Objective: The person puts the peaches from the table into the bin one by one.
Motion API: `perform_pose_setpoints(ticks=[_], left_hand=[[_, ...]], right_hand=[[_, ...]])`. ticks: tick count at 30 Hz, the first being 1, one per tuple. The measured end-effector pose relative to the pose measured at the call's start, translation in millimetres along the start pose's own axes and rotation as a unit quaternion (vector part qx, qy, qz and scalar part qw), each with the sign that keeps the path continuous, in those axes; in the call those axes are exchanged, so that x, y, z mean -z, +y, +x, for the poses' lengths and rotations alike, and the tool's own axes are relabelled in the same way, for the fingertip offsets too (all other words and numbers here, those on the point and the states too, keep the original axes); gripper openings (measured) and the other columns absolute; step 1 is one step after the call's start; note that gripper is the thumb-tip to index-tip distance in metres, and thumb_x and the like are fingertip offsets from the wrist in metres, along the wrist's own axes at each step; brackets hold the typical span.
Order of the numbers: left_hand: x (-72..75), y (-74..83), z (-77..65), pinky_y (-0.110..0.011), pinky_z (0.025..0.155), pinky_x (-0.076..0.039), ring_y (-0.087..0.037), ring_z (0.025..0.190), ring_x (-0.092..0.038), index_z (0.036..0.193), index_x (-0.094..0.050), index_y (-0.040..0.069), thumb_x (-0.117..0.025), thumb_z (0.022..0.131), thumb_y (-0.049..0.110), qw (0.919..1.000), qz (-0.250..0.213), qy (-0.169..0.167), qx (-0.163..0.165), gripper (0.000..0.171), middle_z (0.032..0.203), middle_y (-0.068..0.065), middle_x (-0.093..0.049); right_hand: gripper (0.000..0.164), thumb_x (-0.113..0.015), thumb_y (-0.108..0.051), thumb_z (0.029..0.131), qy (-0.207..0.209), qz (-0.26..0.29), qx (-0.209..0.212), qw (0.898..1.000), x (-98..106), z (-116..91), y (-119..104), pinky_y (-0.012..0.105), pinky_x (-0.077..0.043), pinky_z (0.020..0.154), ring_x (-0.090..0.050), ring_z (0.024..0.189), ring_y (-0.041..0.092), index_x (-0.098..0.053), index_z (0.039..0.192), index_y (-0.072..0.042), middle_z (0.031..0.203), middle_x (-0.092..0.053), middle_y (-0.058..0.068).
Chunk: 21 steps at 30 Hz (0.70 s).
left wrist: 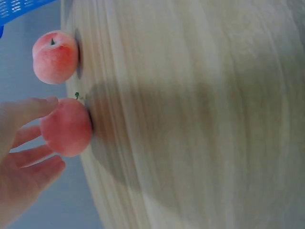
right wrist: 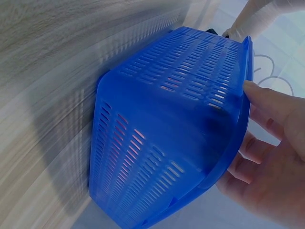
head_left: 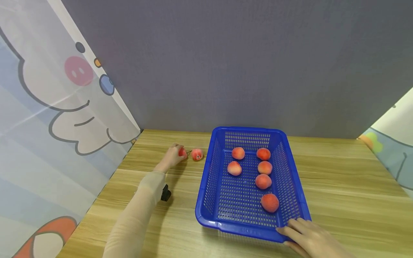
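On the wooden table, left of the blue basket (head_left: 206, 215), my left hand (head_left: 172, 157) grips a reddish peach (left wrist: 66, 128). Its thumb lies on the near side of the fruit, and the fingers curl around the far side. A thin stem sticks out from that peach. Beside it, closer to the basket, sits another peach (head_left: 197, 154) that no hand touches. My right hand (head_left: 306, 236) holds the basket's near right corner, with the thumb outside the rim and the fingers over the inner side. Inside the basket lie several peaches (head_left: 270, 202), most of them in a column along the right.
A grey panel (head_left: 245, 71) stands behind the table. A curtain with cartoon figures (head_left: 64, 118) hangs on the left, and another printed curtain (head_left: 387, 150) is on the right. Bare wood (head_left: 348, 179) extends right of the basket. A black device (head_left: 166, 193) is at the left wrist.
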<state>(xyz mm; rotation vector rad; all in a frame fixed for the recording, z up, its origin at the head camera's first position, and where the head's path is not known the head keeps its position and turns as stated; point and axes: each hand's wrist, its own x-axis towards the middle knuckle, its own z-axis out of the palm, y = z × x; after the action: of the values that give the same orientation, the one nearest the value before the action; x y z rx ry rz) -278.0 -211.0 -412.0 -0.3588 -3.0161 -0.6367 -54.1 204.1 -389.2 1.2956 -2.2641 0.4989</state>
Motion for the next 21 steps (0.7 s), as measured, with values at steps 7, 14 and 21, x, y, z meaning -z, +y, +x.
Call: perform_pose_setpoints(ticks=[7,14,21], left_hand=[[-5.2,-3.9,2.7,-0.040,0.079,-0.047,-0.039,0.100,-0.051,0.119,-0.046,-0.012,-0.062,0.080,0.007,1.0000,0.004,-0.002,0.004,0.046,0.117,-0.030,-0.046],[-5.6,-8.9,2.9,-0.040,0.081,-0.045,-0.038,0.101,-0.050,0.117,-0.048,-0.012,-0.065,0.079,0.008,0.9998,-0.013,0.007,0.011,0.047,0.113,-0.029,-0.049],[-4.8,-7.3,2.1,-0.041,0.083,-0.044,-0.038,0.099,-0.051,0.111,-0.051,-0.013,-0.068,0.076,0.008,0.9997,-0.001,0.018,0.015,0.045,0.106,-0.028,-0.054]], right_hand=[[0.027,-0.045,-0.037,0.090,0.002,-0.003,-0.002,1.000,-1.1,-0.2,0.3,0.009,-0.027,0.054,-0.037,0.065,0.000,-0.062,0.090,-0.017,0.077,-0.042,-0.015],[0.030,-0.042,-0.037,0.091,0.018,-0.003,0.005,1.000,-2.4,0.2,0.8,0.009,-0.028,0.053,-0.038,0.065,0.000,-0.063,0.088,-0.016,0.077,-0.043,-0.014],[0.028,-0.043,-0.037,0.091,0.013,-0.003,0.003,1.000,-1.9,-0.2,0.7,0.010,-0.028,0.054,-0.038,0.065,0.000,-0.062,0.089,-0.016,0.077,-0.043,-0.014]])
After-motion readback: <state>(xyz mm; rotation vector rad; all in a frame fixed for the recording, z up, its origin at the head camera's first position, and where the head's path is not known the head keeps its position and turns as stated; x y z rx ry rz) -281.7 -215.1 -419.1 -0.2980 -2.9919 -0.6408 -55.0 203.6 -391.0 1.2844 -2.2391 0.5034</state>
